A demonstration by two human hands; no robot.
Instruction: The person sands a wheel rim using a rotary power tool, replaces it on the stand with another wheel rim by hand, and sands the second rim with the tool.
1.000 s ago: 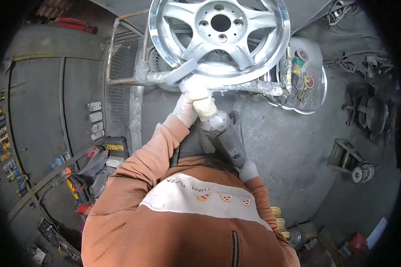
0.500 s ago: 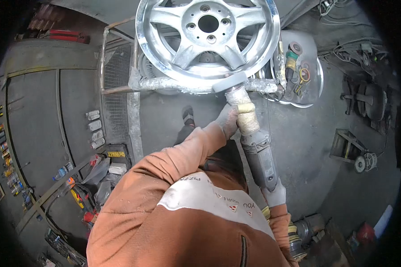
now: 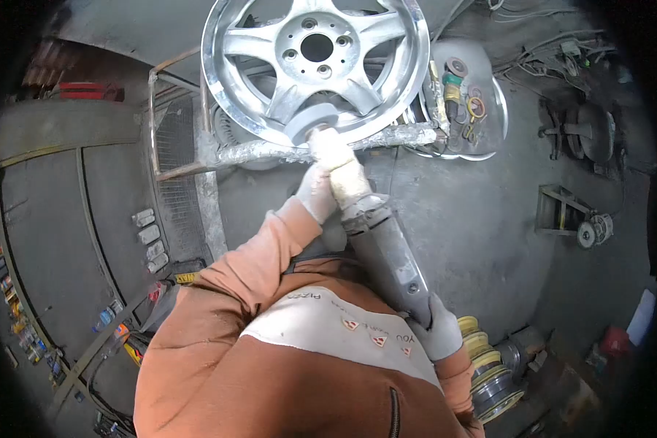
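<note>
A head-worn view looks down past your orange sweatshirt (image 3: 270, 379), which has a white chest panel printed with small pizza slices, to a power tool (image 3: 388, 252) held in both hands. Your left hand (image 3: 316, 193), in a pale glove, is closed around the cream-wrapped neck (image 3: 347, 179) of the tool; its fingertips are hidden behind the wrapping. Your right hand (image 3: 439, 332), also gloved, grips the rear end of the tool, low and close to your right side. The tool slants from that hand up and leftward, ending in a grey disc (image 3: 312, 123) that overlaps the lower edge of a silver wheel (image 3: 305, 69); whether disc and metal touch, you cannot tell from here. The wheel sits at the top of the view, its five-spoke face and round centre hole turned toward you, its top edge cut off. Just below it runs the crusted bar of a metal frame (image 3: 398, 136). To the right of the wheel, a pale tray (image 3: 488, 67) carries a smaller tool with a green band (image 3: 452, 86) and a scissors-like tool (image 3: 477, 108) with yellow handles. Yellow and silver rings (image 3: 482, 349) are piled near your right forearm.
</note>
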